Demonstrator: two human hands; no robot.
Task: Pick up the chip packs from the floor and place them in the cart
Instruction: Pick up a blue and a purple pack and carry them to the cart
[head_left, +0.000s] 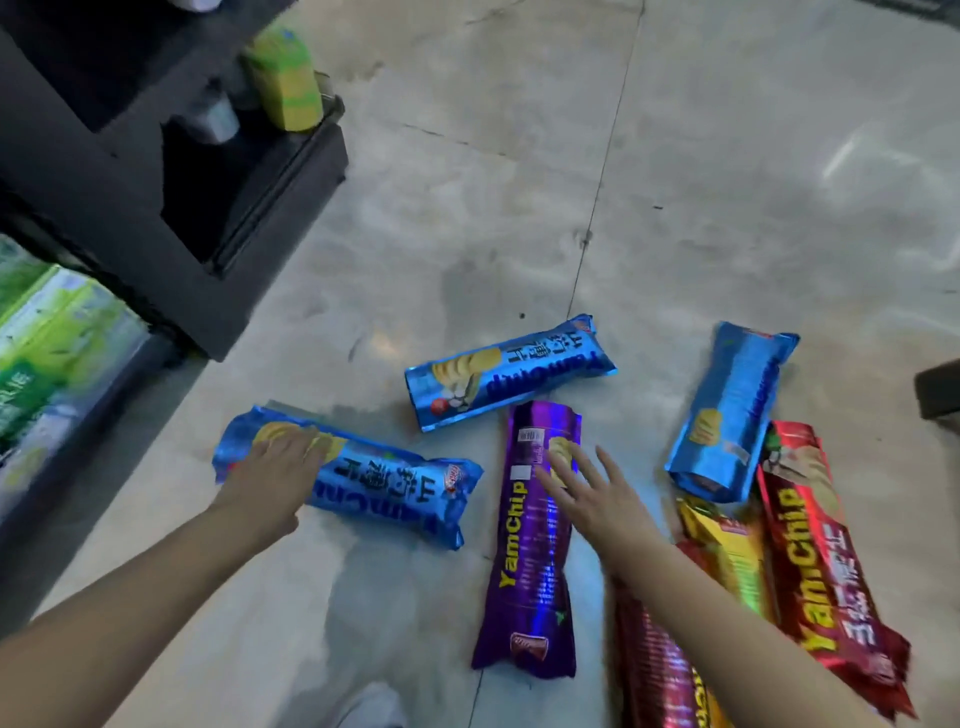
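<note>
Already the left hand (270, 475) lies flat-fingered on a blue YamChip pack (358, 483) on the floor (675, 156); the right hand (592, 493), fingers spread and holding nothing, hovers over the purple YamChip pack (530, 551); slick foil could probably slip from a loose grasp.

Both bare forearms reach forward and down from the lower edge of the view, the left from the lower left corner, the right from the lower right. The left hand (272, 475) lies palm down, its fingers held together and laid flat on the end of a blue chip pack (363, 488). The right hand (589, 493) is also palm down, its fingers straight and spread apart, hovering at the upper part of a purple chip pack (530, 571); whether it touches the pack cannot be told.
</note>
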